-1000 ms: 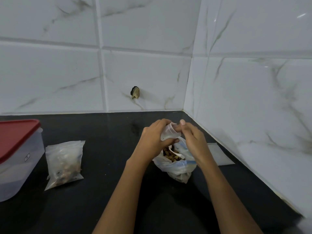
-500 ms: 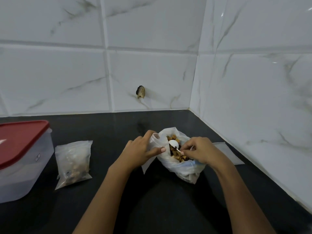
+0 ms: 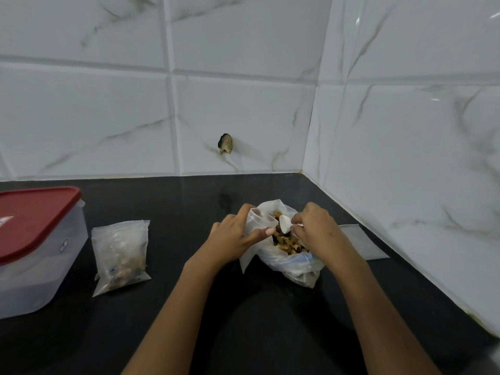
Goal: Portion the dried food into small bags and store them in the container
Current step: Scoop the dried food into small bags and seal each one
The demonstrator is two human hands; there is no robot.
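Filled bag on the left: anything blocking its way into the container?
Yes: the red lid sits on the container, covering its opening. The filled small bag lies just right of it on the bare counter; nothing lies between them.

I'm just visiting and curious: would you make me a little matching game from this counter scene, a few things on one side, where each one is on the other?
Things:
1. container
2. filled small bag
3. white spoon
4. flat empty bag

Places:
A. in the right hand, over the dried food
B. far left, red lid on
C. on the counter by the right wall
D. lying between the container and the hands

Pairs: 1-B, 2-D, 3-A, 4-C
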